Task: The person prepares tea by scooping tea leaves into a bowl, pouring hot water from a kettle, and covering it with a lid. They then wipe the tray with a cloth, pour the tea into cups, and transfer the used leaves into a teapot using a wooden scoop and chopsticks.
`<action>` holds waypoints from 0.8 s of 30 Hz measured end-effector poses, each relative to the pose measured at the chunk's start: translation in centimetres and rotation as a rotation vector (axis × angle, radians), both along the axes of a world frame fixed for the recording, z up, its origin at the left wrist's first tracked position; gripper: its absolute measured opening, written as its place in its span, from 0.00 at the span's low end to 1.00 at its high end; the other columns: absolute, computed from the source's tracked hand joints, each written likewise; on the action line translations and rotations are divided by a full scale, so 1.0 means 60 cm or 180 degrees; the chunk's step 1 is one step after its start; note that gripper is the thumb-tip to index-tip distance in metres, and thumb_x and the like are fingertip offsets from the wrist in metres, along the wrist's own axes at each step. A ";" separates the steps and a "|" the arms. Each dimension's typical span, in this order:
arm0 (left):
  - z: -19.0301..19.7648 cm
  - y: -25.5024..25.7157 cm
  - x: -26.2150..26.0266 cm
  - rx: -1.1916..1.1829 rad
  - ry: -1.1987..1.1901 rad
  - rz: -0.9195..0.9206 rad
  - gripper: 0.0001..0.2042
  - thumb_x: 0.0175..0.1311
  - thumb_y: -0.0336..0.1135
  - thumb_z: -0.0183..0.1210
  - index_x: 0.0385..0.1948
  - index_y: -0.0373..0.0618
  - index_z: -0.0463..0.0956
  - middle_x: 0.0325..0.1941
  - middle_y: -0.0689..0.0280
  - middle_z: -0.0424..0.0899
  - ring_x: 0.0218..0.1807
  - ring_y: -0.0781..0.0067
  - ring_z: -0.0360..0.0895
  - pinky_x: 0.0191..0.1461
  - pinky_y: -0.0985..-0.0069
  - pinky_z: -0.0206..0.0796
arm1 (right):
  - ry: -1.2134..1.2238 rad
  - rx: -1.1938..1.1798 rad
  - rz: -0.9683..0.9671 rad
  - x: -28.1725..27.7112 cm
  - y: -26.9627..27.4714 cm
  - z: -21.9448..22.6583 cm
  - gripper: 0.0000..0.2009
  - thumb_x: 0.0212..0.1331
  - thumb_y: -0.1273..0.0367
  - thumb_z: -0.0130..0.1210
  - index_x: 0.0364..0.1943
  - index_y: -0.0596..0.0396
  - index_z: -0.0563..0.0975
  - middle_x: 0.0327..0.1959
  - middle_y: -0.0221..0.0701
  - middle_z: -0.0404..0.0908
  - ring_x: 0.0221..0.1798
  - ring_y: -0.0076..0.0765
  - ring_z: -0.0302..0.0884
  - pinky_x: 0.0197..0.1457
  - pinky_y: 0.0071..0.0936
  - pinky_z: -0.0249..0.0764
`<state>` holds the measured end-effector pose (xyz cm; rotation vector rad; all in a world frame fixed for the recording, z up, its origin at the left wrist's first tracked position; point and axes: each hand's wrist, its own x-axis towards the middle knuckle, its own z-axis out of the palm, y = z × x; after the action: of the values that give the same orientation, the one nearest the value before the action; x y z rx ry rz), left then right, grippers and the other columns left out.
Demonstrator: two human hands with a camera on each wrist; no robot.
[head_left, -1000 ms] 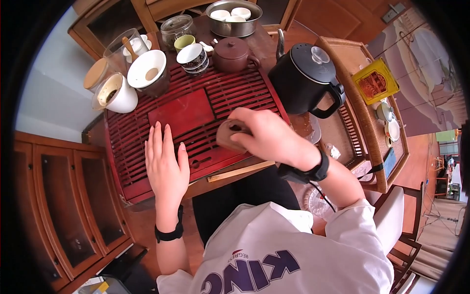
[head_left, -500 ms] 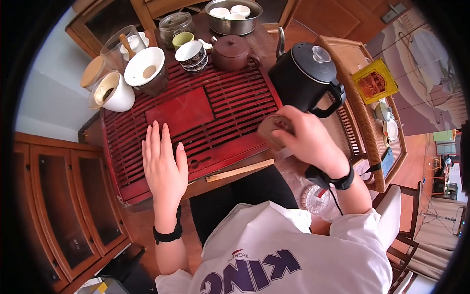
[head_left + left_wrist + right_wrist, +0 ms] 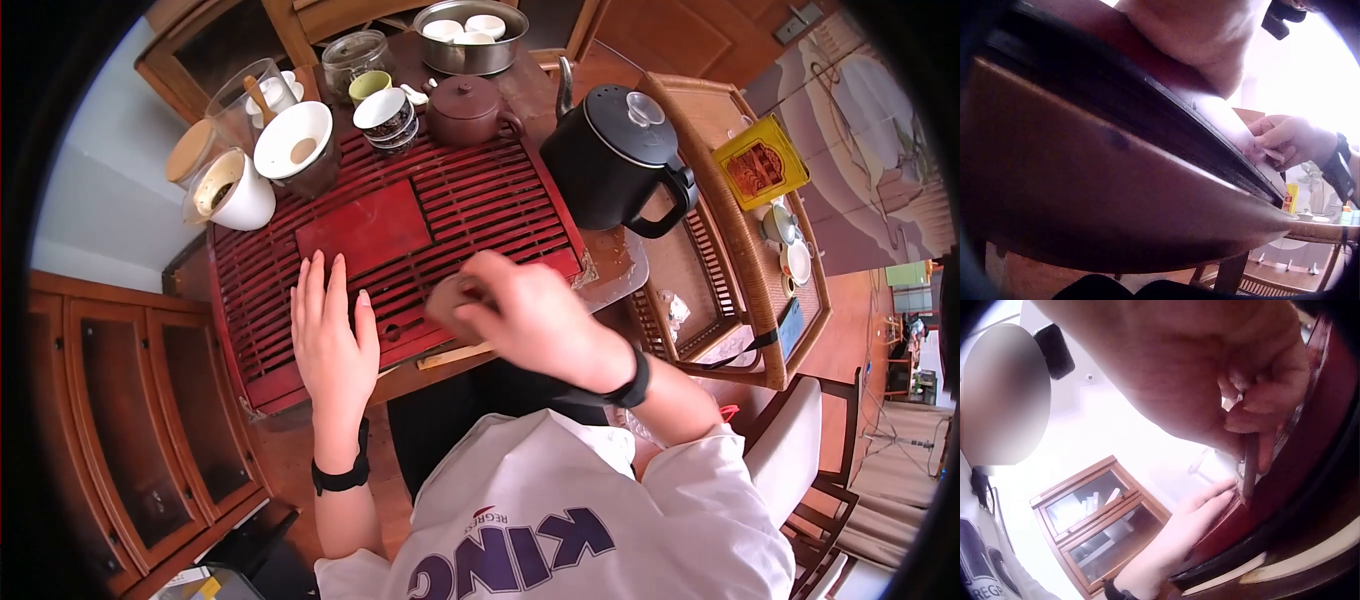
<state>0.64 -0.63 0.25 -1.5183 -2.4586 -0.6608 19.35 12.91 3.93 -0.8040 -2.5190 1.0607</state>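
Note:
In the head view, my right hand (image 3: 535, 315) pinches a flat brown pad (image 3: 452, 305), blurred, over the front right part of the red slatted tea tray (image 3: 365, 225). The right wrist view shows the pad (image 3: 1250, 462) edge-on between thumb and fingers, its lower edge right at the tray; I cannot tell its kind. My left hand (image 3: 335, 330) rests flat on the tray's front left, fingers straight and pointing away from me. Behind the tray's slats stand a brown clay teapot (image 3: 466, 110) and a stack of patterned cups (image 3: 386, 120).
A black kettle (image 3: 620, 160) stands right of the tray, beside a wicker cart (image 3: 700, 290) with a yellow tin (image 3: 760, 165). White-rimmed vessels (image 3: 293, 140) and a white cup (image 3: 240, 195) are at the back left. A metal bowl (image 3: 470, 50) of white cups sits behind. A wooden strip (image 3: 455, 355) lies along the front.
My right hand swept the brown pad right to the tray's edge, then back left across the front of the tray. The left hand has stayed in place.

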 end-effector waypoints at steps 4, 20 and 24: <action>0.018 -0.024 0.000 0.1064 -0.1018 -0.0304 0.14 0.69 0.27 0.54 0.54 0.39 0.78 0.58 0.55 0.79 0.60 0.57 0.76 0.64 0.64 0.67 | 0.0379 -0.0082 0.0373 -0.063 -0.030 -0.002 0.13 0.54 0.70 0.62 0.41 0.59 0.74 0.29 0.46 0.82 0.35 0.56 0.82 0.36 0.42 0.79; 0.065 -0.011 0.048 0.0491 -0.2260 -0.0540 0.12 0.71 0.41 0.58 0.39 0.41 0.69 0.24 0.63 0.78 0.25 0.72 0.75 0.30 0.75 0.66 | 0.0809 0.0115 0.1168 -0.061 -0.017 0.030 0.09 0.46 0.70 0.64 0.30 0.60 0.81 0.27 0.41 0.81 0.32 0.49 0.81 0.37 0.42 0.78; 0.070 -0.027 0.022 0.0325 -0.2683 -0.0243 0.11 0.66 0.28 0.61 0.29 0.42 0.65 0.18 0.72 0.66 0.21 0.87 0.60 0.24 0.81 0.52 | 0.1108 -0.0242 0.0528 -0.068 0.025 0.009 0.08 0.50 0.68 0.64 0.29 0.59 0.82 0.24 0.38 0.82 0.30 0.44 0.83 0.33 0.36 0.77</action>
<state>1.97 -2.25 4.43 -1.4941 -2.8336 -1.6996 15.29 14.40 4.47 -0.3900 -2.2879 1.2356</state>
